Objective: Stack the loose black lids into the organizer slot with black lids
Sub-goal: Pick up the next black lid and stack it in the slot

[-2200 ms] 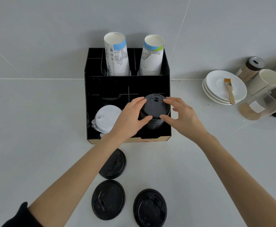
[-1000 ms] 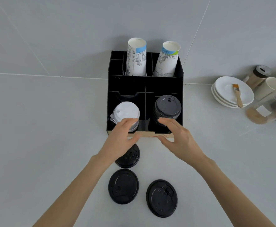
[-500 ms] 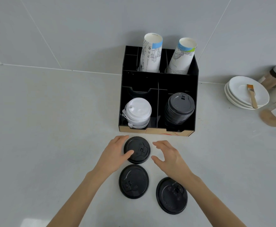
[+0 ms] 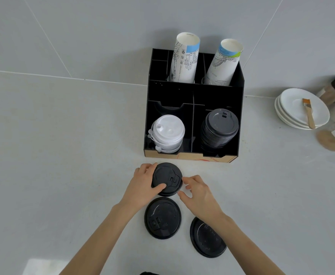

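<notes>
The nearest lid (image 4: 167, 178) lies on the counter (image 4: 63, 155) between my hands: my left hand (image 4: 142, 185) grips its left edge, thumb on top, and my right hand (image 4: 197, 193) touches its right edge with curled fingers. Both forearms reach forward over the counter. In the organizer (image 4: 194, 108), the right front slot holds the black stack (image 4: 220, 128), the left one white lids (image 4: 167, 132).

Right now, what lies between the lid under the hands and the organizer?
Nothing: in the head view, only bare counter separates the gripped lid from the organizer.

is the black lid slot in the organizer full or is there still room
Nearly full. The black lid stack in the organizer's front right slot rises about level with the slot walls; exact room left cannot be told.
</notes>
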Demonstrator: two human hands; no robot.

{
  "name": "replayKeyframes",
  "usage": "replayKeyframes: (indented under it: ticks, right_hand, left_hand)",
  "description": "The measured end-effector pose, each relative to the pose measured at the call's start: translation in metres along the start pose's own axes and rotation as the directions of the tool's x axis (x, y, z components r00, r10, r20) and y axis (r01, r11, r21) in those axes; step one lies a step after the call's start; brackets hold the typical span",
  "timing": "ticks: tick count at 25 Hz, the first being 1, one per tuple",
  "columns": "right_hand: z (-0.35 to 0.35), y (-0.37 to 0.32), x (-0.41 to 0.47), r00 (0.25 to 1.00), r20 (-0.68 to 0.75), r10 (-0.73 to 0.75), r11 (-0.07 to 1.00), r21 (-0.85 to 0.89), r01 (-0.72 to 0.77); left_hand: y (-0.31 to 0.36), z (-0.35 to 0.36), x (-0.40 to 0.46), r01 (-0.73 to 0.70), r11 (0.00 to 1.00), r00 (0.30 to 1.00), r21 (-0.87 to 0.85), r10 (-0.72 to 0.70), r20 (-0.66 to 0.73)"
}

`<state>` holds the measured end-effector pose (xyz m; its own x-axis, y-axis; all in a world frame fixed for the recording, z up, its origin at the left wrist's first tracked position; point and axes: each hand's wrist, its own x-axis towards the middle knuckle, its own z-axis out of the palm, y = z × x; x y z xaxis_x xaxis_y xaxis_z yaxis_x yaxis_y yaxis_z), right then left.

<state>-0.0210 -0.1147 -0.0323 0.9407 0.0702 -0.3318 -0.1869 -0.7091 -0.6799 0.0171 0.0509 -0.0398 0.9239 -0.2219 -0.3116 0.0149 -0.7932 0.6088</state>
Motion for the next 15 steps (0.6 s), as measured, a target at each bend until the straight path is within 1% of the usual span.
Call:
replayKeyframes:
  ticks: [5,8,12,15]
  right_hand:
    - [0.007,-0.006,-0.002,0.999,-0.030,0.021,0.999,0.045,-0.020]
    - [0.010,-0.011,-0.003,0.997,-0.056,0.046,0.994,0.100,-0.040]
    - [0.007,-0.015,-0.004,0.991,-0.119,0.067,0.982,0.185,-0.045]
    - [0.000,-0.014,-0.007,0.981,-0.180,0.065,0.976,0.215,-0.026]
  left_hand:
    - [0.001,0.002,-0.004,0.002,1.000,1.000,-0.028,-0.003,-0.015]
    - [0.003,0.003,-0.008,0.006,0.998,0.999,-0.061,-0.009,-0.042]
    - [0.009,0.006,-0.014,-0.045,0.992,0.996,-0.119,0.035,-0.086]
    - [0.014,0.005,-0.016,-0.077,0.984,0.993,-0.161,0.061,-0.102]
